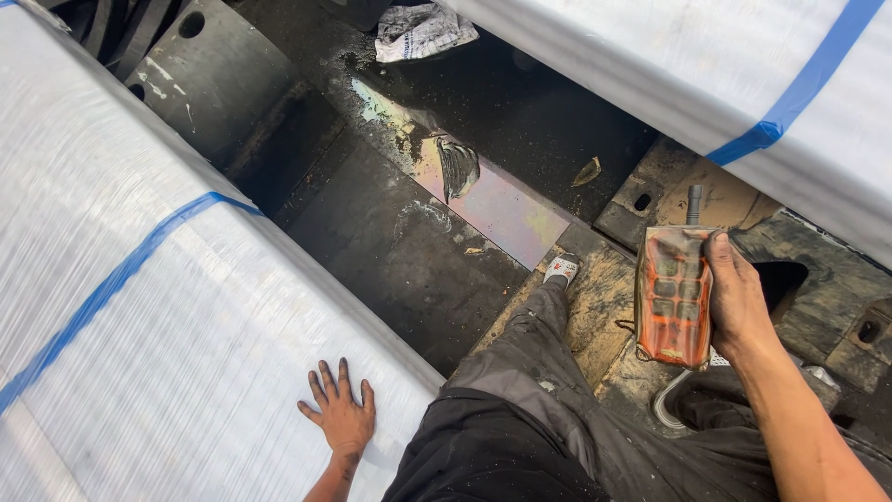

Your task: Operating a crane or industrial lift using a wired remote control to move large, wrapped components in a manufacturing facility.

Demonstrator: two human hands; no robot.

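My right hand [741, 297] grips an orange remote control [675, 293] with several dark buttons and a short black antenna, wrapped in clear plastic, held upright at the right. My left hand [340, 414] lies flat with fingers spread on the white wrapped bundle [158, 344] at the left, near its lower edge. My legs in dark grey trousers [520, 400] and one pale shoe [561, 269] show between the two hands.
A second white wrapped bundle [706, 65] with a blue strap spans the upper right. Between the bundles lies a dirty dark steel floor [400, 251] with an oily sheen, holes and a recess. Crumpled paper [420, 31] sits at the top.
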